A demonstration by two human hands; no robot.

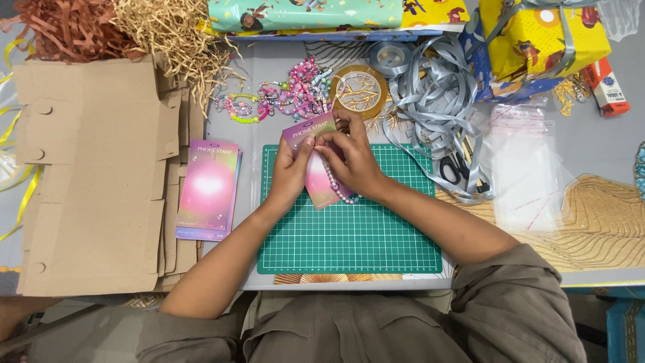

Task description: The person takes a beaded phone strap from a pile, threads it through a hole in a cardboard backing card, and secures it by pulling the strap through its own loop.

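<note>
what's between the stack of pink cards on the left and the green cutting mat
Only a narrow bare strip of grey table separates the stack of pink cards from the green cutting mat, as the head view shows.

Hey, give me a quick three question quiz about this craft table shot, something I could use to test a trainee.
1. True or false: both hands hold one pink card above the green cutting mat.
2. What hangs from that card by the right hand? A) beaded strap B) scissors C) grey ribbon
3. Fill in: the stack of pink cards lies between the mat and the flat ____ sheets.

Key
1. True: left hand, right hand, pink card, cutting mat.
2. A: beaded strap.
3. Cardboard: stack of pink cards, cardboard sheets.
</note>
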